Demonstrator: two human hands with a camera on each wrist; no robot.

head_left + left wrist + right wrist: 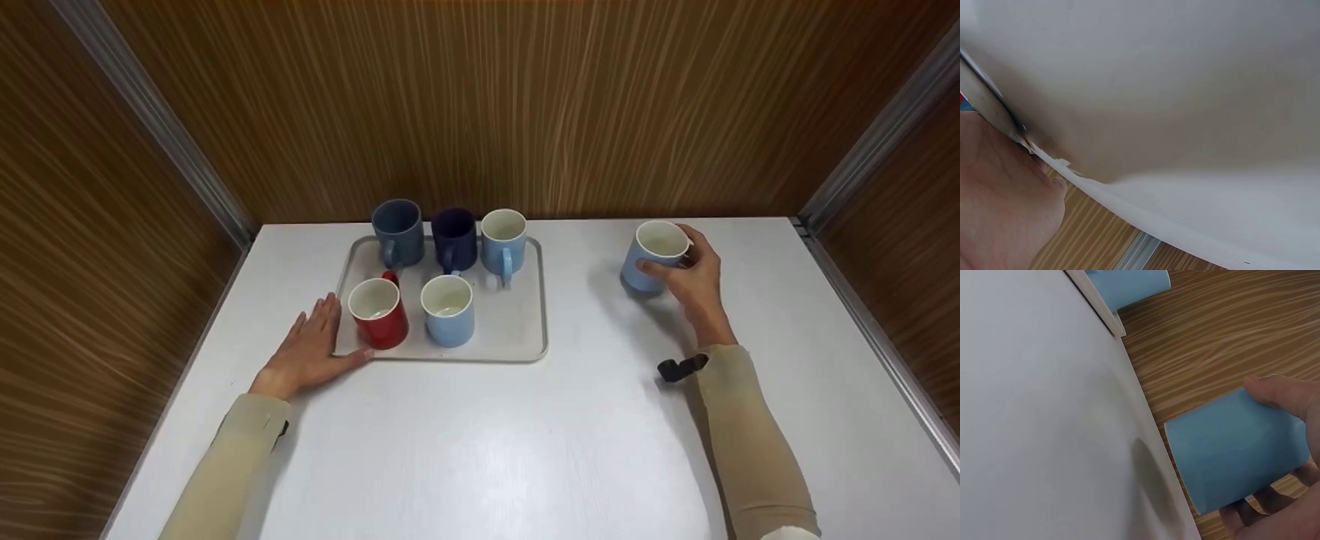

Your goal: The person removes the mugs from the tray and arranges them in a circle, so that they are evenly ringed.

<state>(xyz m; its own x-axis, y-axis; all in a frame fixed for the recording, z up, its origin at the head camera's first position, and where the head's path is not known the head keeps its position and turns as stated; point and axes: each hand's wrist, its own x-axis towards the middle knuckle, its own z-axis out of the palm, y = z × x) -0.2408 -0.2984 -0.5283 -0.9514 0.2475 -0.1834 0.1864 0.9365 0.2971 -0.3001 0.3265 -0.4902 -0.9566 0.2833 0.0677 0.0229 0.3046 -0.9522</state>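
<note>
My right hand [694,281] grips a light blue mug [639,271] with a white inside, thumb on one side and fingers round the other. In the right wrist view a gap and a shadow lie between the base of this mug [1235,447] and the table, so it is held just above it. At the front left corner of a pale tray [506,337], my left hand [307,360] lies with straight fingers, the thumb touching the front rim. Nearest to it on the tray is a red mug [384,326], beside another light blue mug [450,326].
Along the tray's back stand a grey-blue mug [401,236], a dark navy mug [456,244] and a light blue mug [502,251]. The white table [480,450] meets a brown wood-grain wall [480,112] behind, with similar panels left and right.
</note>
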